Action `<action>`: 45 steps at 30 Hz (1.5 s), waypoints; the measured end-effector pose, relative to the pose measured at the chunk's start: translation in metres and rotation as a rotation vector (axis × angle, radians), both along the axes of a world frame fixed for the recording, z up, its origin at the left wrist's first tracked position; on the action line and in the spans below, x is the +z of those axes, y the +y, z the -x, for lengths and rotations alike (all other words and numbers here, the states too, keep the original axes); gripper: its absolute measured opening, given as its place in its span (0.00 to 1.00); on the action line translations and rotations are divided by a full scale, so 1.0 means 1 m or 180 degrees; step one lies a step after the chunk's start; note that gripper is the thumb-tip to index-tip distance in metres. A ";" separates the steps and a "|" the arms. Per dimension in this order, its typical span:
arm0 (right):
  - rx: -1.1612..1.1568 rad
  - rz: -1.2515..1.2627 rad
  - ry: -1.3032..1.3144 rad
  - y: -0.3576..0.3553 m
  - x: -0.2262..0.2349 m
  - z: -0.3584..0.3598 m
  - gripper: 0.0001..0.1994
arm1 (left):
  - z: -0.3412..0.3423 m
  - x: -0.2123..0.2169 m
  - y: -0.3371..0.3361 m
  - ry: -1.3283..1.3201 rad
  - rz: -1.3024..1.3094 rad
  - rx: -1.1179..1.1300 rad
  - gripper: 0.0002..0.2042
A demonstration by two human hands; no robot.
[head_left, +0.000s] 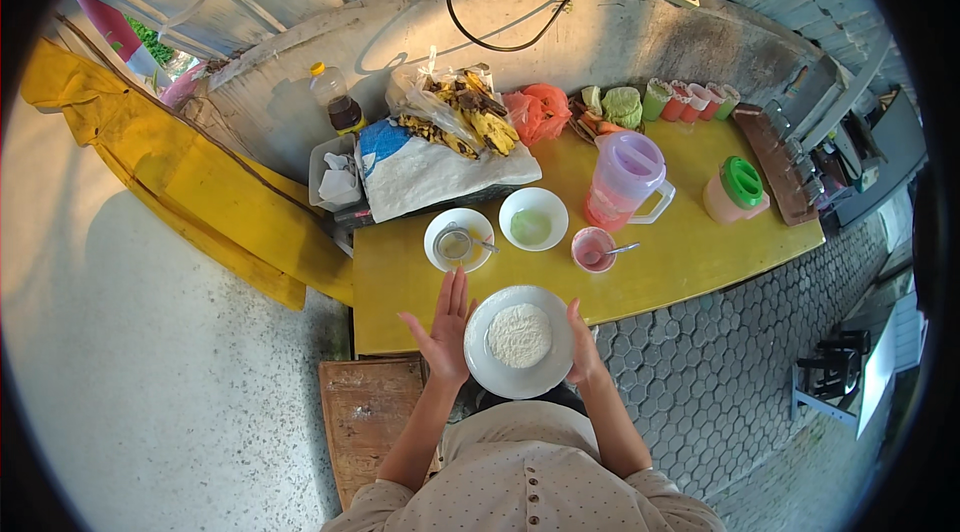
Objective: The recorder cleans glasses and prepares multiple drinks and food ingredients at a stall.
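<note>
A white bowl of white powder that looks like flour is held over the table's near edge, in front of my body. My right hand grips its right rim, thumb on top. Beside the bowl's left rim, my left hand is open, with fingers stretched out and thumb spread. Just beyond, on the table, a metal strainer rests in a white bowl. Another white bowl contains pale green liquid. To the right stands a small pink cup with a spoon in it.
The yellow table also bears a lilac-lidded pitcher, a green-lidded jug and several filled cups. Bananas lie on a white sack near an oil bottle. A wooden bench stands lower left.
</note>
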State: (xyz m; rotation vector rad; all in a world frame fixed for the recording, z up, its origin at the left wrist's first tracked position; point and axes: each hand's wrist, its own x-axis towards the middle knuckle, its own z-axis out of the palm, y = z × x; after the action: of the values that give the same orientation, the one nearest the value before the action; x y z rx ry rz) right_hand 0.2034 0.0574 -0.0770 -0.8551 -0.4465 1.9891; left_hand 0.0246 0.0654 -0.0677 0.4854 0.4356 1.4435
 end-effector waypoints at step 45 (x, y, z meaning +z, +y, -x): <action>-0.1157 -0.0872 0.0201 0.037 -0.021 -0.022 0.40 | -0.038 -0.046 0.005 0.1350 0.1846 0.0080 0.29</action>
State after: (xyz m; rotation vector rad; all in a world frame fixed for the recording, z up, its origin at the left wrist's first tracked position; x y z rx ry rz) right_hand 0.2256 0.0943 -0.0984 -0.6471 -0.4768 1.5736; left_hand 0.0622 0.0706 -0.1141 0.3087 1.1618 1.1603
